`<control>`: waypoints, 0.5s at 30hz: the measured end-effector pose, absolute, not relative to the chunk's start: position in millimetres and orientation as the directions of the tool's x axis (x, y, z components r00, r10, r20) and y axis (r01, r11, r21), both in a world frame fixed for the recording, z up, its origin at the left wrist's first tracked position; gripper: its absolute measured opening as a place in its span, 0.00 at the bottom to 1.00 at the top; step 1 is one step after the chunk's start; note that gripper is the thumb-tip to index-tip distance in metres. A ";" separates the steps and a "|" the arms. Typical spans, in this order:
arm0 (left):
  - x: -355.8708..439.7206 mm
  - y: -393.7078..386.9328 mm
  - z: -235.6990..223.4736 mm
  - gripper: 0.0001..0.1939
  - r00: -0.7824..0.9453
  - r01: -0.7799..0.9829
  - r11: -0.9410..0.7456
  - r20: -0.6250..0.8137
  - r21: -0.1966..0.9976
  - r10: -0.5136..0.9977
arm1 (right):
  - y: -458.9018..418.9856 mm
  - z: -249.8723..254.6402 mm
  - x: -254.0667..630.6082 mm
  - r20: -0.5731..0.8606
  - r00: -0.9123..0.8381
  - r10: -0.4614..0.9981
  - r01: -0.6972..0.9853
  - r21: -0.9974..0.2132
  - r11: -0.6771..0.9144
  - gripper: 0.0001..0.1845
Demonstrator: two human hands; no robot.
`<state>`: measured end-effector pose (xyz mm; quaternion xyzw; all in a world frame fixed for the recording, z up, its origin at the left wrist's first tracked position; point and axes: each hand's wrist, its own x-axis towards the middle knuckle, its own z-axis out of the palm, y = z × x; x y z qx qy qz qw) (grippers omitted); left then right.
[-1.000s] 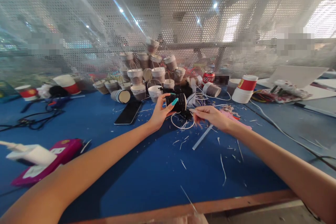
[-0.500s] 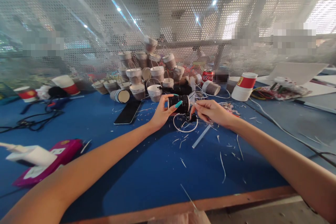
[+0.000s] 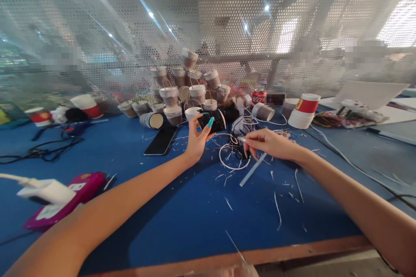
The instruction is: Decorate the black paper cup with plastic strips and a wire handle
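My left hand (image 3: pixel 196 137) is closed round a small black cup (image 3: pixel 212 120), held tilted on its side above the blue table (image 3: pixel 182 207). My right hand (image 3: pixel 264 143) is pinched on a thin pale stick-like thing (image 3: pixel 242 139) whose tip points toward the cup; I cannot name it. Below the two hands a white ring of strip (image 3: pixel 231 159) lies on the table among black scraps. A white straw (image 3: pixel 251 175) lies just under my right hand.
A heap of small white-and-brown cup baskets (image 3: pixel 182 95) stands at the back against a perforated metal screen (image 3: pixel 208 30). Nearby are a black phone (image 3: pixel 160 140), a red can (image 3: pixel 258 95), stacked red-and-white cups (image 3: pixel 302 110), cables (image 3: pixel 39 151) and a pink device (image 3: pixel 65 199). White shavings litter the table.
My left hand has tilted the black cup and moved it slightly up and left. My right hand has drawn away from the cup and lowered toward the table.
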<state>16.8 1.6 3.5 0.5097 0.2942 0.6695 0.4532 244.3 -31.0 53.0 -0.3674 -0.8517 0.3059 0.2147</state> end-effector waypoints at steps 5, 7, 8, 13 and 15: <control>13.8 3.1 3.5 0.20 -0.133 -0.294 -0.432 0.411 0.853 0.902 | -31.8 60.4 235.9 0.462 -0.571 0.679 0.602 -0.326 0.729 0.19; 12.2 5.6 3.1 0.20 -0.151 -0.318 -0.428 0.400 0.846 0.904 | -30.6 64.0 230.4 0.411 -0.609 0.678 0.547 -0.402 0.734 0.21; 11.3 7.3 2.7 0.20 -0.162 -0.336 -0.421 0.389 0.842 0.907 | -29.0 66.3 227.4 0.357 -0.621 0.698 0.526 -0.472 0.708 0.21; 6.2 15.4 -0.1 0.20 -0.241 -0.414 -0.368 0.290 0.833 0.926 | -10.3 88.0 212.7 -0.069 -0.731 0.679 0.496 -0.737 0.459 0.20; 5.1 16.9 -0.8 0.21 -0.263 -0.424 -0.358 0.265 0.832 0.928 | -0.7 101.5 206.8 -0.215 -0.776 0.592 0.507 -0.772 0.384 0.21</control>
